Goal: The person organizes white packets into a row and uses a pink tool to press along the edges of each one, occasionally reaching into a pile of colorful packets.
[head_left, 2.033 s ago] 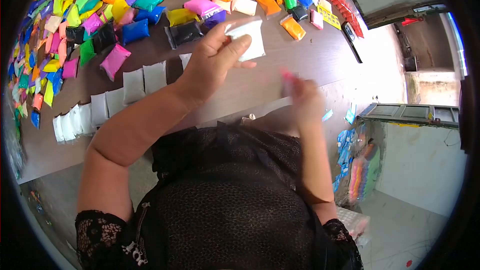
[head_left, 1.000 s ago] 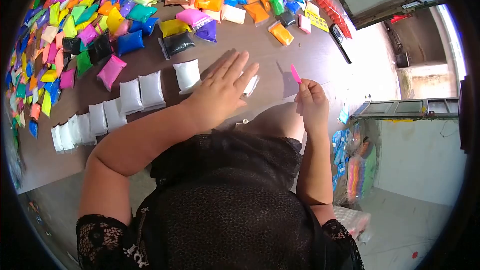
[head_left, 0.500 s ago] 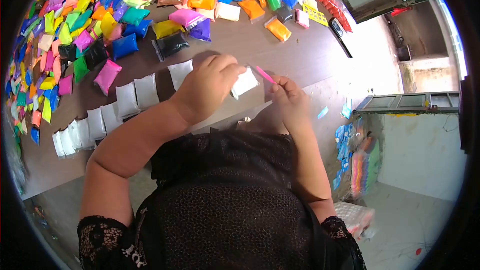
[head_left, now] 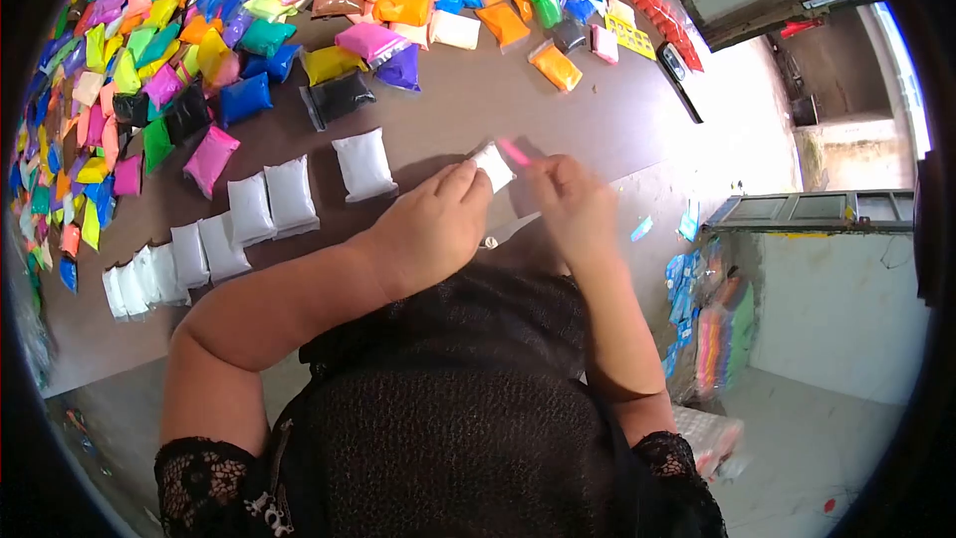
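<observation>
My left hand (head_left: 438, 224) rests on a white packet (head_left: 495, 167) near the table's front edge, its fingers closed over the packet's left part. To the right, my right hand (head_left: 573, 204), slightly blurred, pinches a thin pink stick (head_left: 514, 151) whose tip reaches the packet's upper right corner. A single white packet (head_left: 363, 164) lies left of my left hand. Farther left, a pair of white packets (head_left: 290, 193) and several more (head_left: 144, 279) form a row.
Many coloured packets (head_left: 244, 100) cover the table's back left. An orange packet (head_left: 555, 66), a yellow card (head_left: 629, 36), a red strip of packages (head_left: 657, 5) and a black object (head_left: 680, 83) lie at the back right. Blue wrappers (head_left: 682, 289) are beyond the right edge.
My left hand has come down and toward me onto the white packet. My right hand has shifted slightly, with the pink stick now at the packet's corner.
</observation>
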`<state>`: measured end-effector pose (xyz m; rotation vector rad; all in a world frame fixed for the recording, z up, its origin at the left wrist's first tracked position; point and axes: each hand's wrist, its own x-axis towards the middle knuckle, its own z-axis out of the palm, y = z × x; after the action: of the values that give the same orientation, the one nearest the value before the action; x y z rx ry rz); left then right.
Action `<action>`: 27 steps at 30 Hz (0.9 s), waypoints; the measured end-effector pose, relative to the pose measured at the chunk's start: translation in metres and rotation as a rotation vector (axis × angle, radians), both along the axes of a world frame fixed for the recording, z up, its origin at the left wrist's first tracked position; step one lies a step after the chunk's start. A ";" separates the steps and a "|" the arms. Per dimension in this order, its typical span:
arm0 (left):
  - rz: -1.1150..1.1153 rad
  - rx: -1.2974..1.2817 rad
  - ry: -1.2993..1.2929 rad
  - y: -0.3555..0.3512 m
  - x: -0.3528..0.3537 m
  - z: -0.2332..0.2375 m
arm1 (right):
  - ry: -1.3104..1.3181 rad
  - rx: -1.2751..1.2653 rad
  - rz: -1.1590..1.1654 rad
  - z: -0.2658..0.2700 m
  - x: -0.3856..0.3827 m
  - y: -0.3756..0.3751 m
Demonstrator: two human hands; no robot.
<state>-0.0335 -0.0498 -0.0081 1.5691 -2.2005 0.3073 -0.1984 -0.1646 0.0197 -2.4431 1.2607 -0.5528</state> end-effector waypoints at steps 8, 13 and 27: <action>-0.022 0.019 -0.129 0.003 -0.001 0.004 | 0.162 0.169 0.019 0.006 0.011 -0.010; -0.001 -0.009 -0.139 0.003 0.000 0.002 | 0.095 0.026 0.129 -0.002 0.010 0.001; 0.125 0.130 -0.036 0.004 -0.003 -0.001 | -0.136 0.421 0.028 -0.024 -0.009 0.027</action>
<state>-0.0370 -0.0462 -0.0094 1.7885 -2.1925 0.2349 -0.2070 -0.1381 -0.0042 -2.0368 1.1504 -0.3909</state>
